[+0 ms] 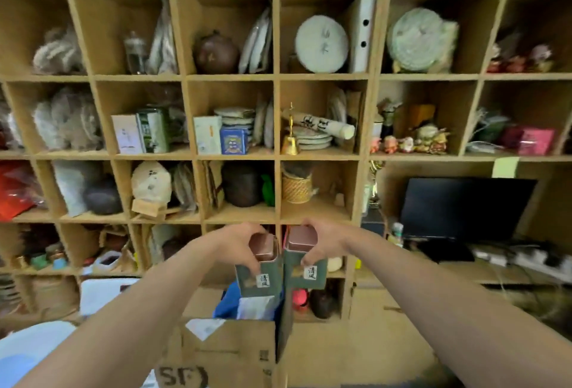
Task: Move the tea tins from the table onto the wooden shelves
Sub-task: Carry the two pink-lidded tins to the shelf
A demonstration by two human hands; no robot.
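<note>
I hold two green square tea tins with copper lids in front of the wooden shelves (275, 155). My left hand (238, 240) grips the left tea tin (258, 277) around its lid. My right hand (322, 240) grips the right tea tin (306, 271) the same way. The tins are upright, side by side and almost touching, each with a small white label. They hang level with the lower shelf row, below a cubby holding a woven basket (295, 189). The table is not in view.
The shelf cubbies hold tea cakes, teapots, boxes, a brass bell (289, 144) and figurines. A dark monitor (464, 206) sits at the right. An open cardboard box (223, 353) stands below my hands, with a blue bag (229, 302) behind it.
</note>
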